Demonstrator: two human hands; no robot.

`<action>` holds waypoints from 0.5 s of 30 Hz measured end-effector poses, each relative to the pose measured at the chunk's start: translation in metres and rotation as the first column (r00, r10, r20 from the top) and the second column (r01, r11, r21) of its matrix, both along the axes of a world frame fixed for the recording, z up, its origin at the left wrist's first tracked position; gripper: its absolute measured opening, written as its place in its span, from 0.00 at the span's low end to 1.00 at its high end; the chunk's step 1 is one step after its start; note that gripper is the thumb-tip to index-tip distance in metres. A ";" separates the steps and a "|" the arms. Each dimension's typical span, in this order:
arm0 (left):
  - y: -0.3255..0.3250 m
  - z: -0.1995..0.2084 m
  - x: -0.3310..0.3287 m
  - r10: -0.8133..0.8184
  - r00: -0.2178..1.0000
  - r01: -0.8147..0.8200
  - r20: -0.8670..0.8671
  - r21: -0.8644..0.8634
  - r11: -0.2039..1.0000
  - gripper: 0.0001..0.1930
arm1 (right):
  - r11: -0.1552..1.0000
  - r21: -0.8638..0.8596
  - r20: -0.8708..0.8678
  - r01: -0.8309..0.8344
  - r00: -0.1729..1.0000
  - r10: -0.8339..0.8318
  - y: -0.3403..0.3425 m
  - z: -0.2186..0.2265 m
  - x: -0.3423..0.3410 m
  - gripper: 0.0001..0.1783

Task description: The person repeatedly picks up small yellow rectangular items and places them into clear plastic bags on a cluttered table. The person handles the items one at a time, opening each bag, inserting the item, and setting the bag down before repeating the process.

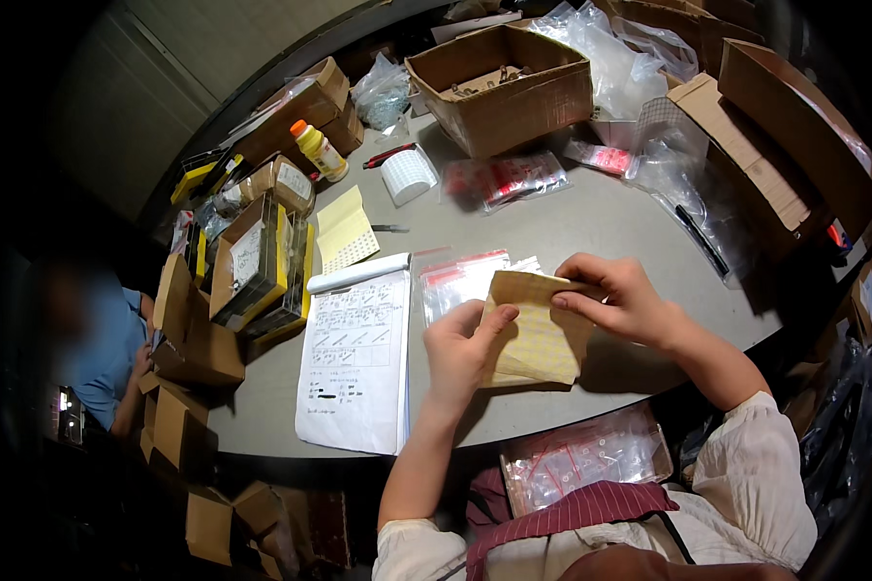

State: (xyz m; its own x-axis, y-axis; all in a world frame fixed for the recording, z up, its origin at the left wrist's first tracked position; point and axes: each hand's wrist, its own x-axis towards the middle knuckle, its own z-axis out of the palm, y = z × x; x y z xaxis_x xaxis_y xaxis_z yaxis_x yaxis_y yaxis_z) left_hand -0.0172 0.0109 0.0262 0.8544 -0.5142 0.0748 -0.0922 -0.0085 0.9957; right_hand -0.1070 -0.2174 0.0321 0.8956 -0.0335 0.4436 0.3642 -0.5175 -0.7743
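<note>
Evidently both hands are closed on one thing, the folded yellow sheet stack (538,344), which is above the table near its front edge. The left hand (458,349) grips the stack's left side, thumb flat on the face and fingers mostly hidden behind. The right hand (615,302) pinches the upper right edge between thumb and curled fingers.

Just beyond the left hand, clear bags with red strips (455,276) lie flat on the table (572,223), partly covered by the stack. To their left is a notepad (354,358) with handwriting, its lower end close to the front edge. Past its top lies a pale yellow sheet (344,223) with small dots. A curled white sheet (409,176) and red-printed bags (509,181) rest farther back, before an open cardboard box (499,111) at the back edge. An orange-capped yellow bottle (320,152) leans toward the back left, and a black marker (702,242) lies toward the right edge. Below the front edge sits a shallow box (586,460) of clear bags. Beyond the left edge is a person in blue (107,339).
</note>
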 end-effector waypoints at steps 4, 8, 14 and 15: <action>-0.003 -0.002 -0.001 -0.034 0.999 0.033 -0.029 -0.024 0.999 0.11 | 0.953 0.296 -0.179 -0.070 0.976 0.128 -0.004 -0.002 0.004 0.15; -0.002 -0.009 0.002 -0.027 0.998 0.027 0.065 -0.007 1.000 0.10 | 0.857 0.502 -0.324 -0.114 0.894 0.309 -0.011 -0.005 0.010 0.23; -0.001 -0.020 0.006 -0.028 0.984 0.037 0.177 -0.047 0.998 0.10 | 0.712 0.701 -0.399 -0.045 0.802 0.444 -0.009 0.002 0.011 0.25; -0.002 -0.020 0.005 -0.034 0.983 0.043 0.178 -0.046 0.998 0.10 | 0.708 0.705 -0.406 -0.041 0.795 0.451 -0.009 0.000 0.012 0.25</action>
